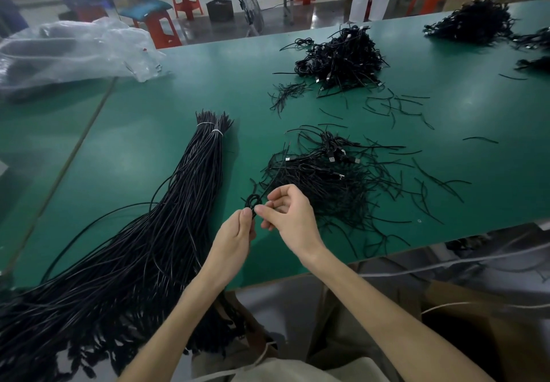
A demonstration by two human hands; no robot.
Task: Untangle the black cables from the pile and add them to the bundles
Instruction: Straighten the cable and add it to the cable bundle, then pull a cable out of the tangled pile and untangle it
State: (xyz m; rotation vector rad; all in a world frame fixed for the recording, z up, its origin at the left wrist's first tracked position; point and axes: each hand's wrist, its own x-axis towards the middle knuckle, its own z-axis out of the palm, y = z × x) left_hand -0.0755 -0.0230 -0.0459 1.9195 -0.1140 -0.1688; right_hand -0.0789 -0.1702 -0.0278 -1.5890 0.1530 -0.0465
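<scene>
A small coiled black cable (253, 200) hangs just above the green table (154, 119), one strand trailing back into the near tangled pile (333, 179). My left hand (238, 233) pinches the coil from below. My right hand (290, 215) pinches it from the right with thumb and curled fingers. To the left lies a long bundle of straightened black cables (178, 197), tied near its far end with white ties (216, 132) and spilling over the table's near edge.
A second tangled pile (342, 57) sits farther back, a third (473, 23) at the far right. Loose short black strands (393, 105) litter the table. A crumpled clear plastic bag (74, 48) lies at the far left. Stools and a fan stand beyond the table.
</scene>
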